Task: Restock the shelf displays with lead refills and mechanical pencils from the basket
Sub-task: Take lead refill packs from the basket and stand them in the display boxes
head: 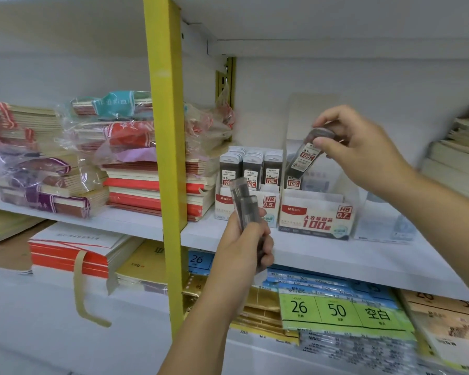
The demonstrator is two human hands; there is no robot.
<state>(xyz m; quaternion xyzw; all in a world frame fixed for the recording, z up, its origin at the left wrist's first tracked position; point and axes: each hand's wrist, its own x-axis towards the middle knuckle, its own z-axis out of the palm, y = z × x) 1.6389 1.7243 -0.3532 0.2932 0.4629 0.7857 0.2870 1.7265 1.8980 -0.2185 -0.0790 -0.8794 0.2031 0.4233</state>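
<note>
Clear plastic with dark leads inside, the 0.7 refill case (306, 155) hung tilted, cap end up, over the 0.7 display box (314, 220), its lower end just above the few cases standing there. The right hand (363, 152) pinched it at the cap between thumb and curled fingers. The box stood near the front edge of the white shelf (336, 255), just beside the fuller 0.5 display box (268, 203) on its left.

To seat the case well, the person would probably need to bring it upright, label facing forward like its neighbours, and lower it into the row without knocking the standing ones over. The pinch at the top looked suited to that, since it left the body free to slide down.

The left hand (244, 250), lower and out past the shelf's front edge, gripped more refill cases (243, 204) in a bundle, fingers wrapped round them. Stacked notebooks (152, 182) lay beyond the yellow upright (165, 131).
</note>
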